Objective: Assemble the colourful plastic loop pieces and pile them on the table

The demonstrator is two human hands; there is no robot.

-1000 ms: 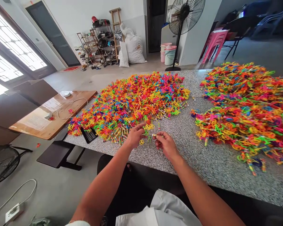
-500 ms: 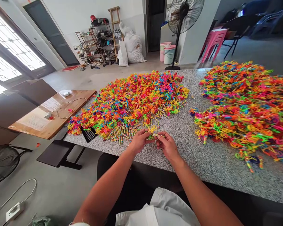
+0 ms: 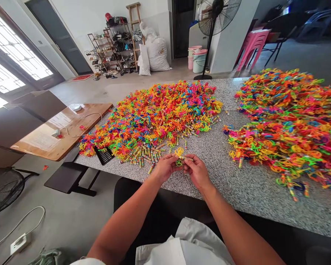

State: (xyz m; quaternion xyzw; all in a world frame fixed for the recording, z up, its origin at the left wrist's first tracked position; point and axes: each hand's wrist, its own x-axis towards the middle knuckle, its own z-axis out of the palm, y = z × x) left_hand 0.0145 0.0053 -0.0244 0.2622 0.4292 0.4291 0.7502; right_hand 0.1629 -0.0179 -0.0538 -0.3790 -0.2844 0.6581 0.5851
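My left hand (image 3: 166, 168) and my right hand (image 3: 197, 171) meet over the near edge of the speckled table, both closed. Between the left fingertips is a yellow looped plastic piece (image 3: 179, 151), with a green looped piece (image 3: 179, 163) just below it. The right thumb and fingers pinch a thin patterned tube (image 3: 188, 158), its end close to the looped pieces. Whether the parts are joined, I cannot tell. Beyond my hands spreads a large pile of coloured looped plastic pieces (image 3: 160, 114). Several loose patterned tubes (image 3: 143, 154) lie at its near edge.
Another heap of coloured pieces with tubes (image 3: 287, 140) covers the table's right side. A black slotted tray (image 3: 104, 156) sits at the left edge. Beyond it stand a wooden board (image 3: 57, 132) with a cable and a dark stool (image 3: 68, 178). A standing fan (image 3: 216, 14) is behind the table.
The view has shifted slightly. My hands remain together, and the yellow and green looped pieces show more clearly between the fingertips. Another tube now lies visible left of my left hand.
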